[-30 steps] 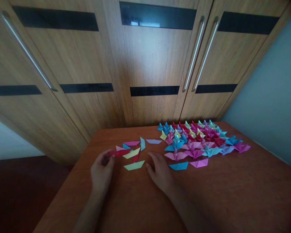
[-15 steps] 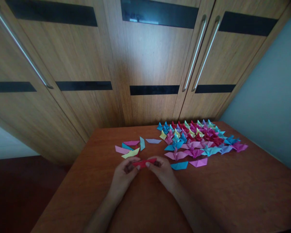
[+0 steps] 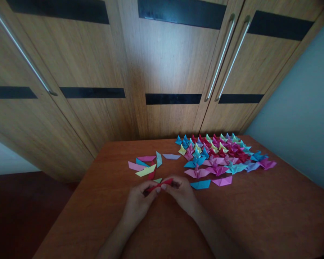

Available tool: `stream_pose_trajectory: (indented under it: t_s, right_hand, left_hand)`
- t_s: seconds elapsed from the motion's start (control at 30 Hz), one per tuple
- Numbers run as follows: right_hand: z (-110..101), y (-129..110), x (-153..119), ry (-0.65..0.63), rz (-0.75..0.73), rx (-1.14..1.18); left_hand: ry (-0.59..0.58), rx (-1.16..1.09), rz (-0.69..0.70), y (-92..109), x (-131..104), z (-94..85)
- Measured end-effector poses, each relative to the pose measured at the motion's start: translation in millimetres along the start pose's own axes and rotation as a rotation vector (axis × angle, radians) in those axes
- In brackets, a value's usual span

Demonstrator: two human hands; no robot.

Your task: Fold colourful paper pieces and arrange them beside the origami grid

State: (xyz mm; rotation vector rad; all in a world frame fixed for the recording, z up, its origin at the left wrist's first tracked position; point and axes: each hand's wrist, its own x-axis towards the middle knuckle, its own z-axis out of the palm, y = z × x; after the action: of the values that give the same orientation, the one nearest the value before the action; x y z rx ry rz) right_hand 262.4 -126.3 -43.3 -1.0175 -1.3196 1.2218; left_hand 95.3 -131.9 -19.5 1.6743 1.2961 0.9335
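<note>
A folded red paper piece (image 3: 160,185) is pinched between both hands above the table's middle. My left hand (image 3: 140,200) grips its left end, and my right hand (image 3: 180,191) grips the right end, the thumbs close together. Just beyond the fingers lies a green paper piece (image 3: 158,180), partly hidden. Farther off, to the left, flat folded strips lie in a loose pile, among them a yellow one (image 3: 145,170) and a pink one (image 3: 136,166). Right of my right hand are a blue folded piece (image 3: 200,184) and a pink one (image 3: 222,181).
Many coloured origami figures (image 3: 216,170) stand in rows on the back right of the brown wooden table (image 3: 97,201). A lilac strip (image 3: 171,157) lies at the back middle. Behind the table rises a wooden cabinet (image 3: 172,61) with metal handles.
Both hands have shifted slightly toward me, and the red piece now tilts up to the right. The green piece behind the fingers has come into view.
</note>
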Motion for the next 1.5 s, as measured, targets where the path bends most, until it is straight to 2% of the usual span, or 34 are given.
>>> stream_pose_trajectory:
  t_s: [0.13, 0.27, 0.37, 0.53, 0.63, 0.7, 0.83, 1.03, 1.13, 1.23, 1.3, 1.4, 1.5]
  right_hand:
    - [-1, 5, 1, 0.004, 0.039, 0.036]
    - [-2, 5, 3, 0.068, 0.032, -0.006]
    - [-5, 1, 2, 0.145, -0.016, -0.086]
    - [-8, -10, -10, 0.199, -0.109, -0.202]
    - [-14, -13, -24, 0.302, -0.095, -0.242]
    - [-23, -12, -36, 0.429, -0.056, -0.247]
    - [-66, -7, -66, 0.663, 0.02, -0.232]
    - [-169, -5, -101, 0.835, 0.111, -0.265]
    - [-225, -2, -102, 0.906, 0.182, -0.417]
    - [-268, 6, -96, 0.877, 0.256, -0.688]
    - [-285, 12, -91, 0.853, 0.323, -0.909]
    - [-289, 19, -90, 0.879, 0.375, -1.162]
    - [-279, 26, -96, 0.933, 0.233, -1.297]
  left_hand:
    - [-0.033, -0.055, -0.014, 0, 1, 0.6]
    - [-0.034, -0.058, -0.046, 0, 2, 0.7]
    - [-0.045, -0.039, -0.058, 2, 2, 0.6]
    - [-0.073, -0.006, -0.03, 7, 0, 3.6]
    - [-0.134, -0.021, -0.011, 8, -3, 7.6]
    - [-0.17, -0.023, 0.003, 7, -5, 9.6]
    - [-0.15, 0.009, 0.034, 8, -8, 9.0]
    - [-0.13, 0.053, 0.063, 13, -9, 6.2]
    - [-0.153, 0.087, 0.068, 14, -9, 7.9]
    - [-0.167, 0.1, 0.067, 13, -9, 9.8]
    - [-0.172, 0.099, 0.07, 12, -9, 10.2]
    - [-0.169, 0.104, 0.075, 9, -9, 9.3]
    - [-0.174, 0.125, 0.075, 9, -8, 8.1]
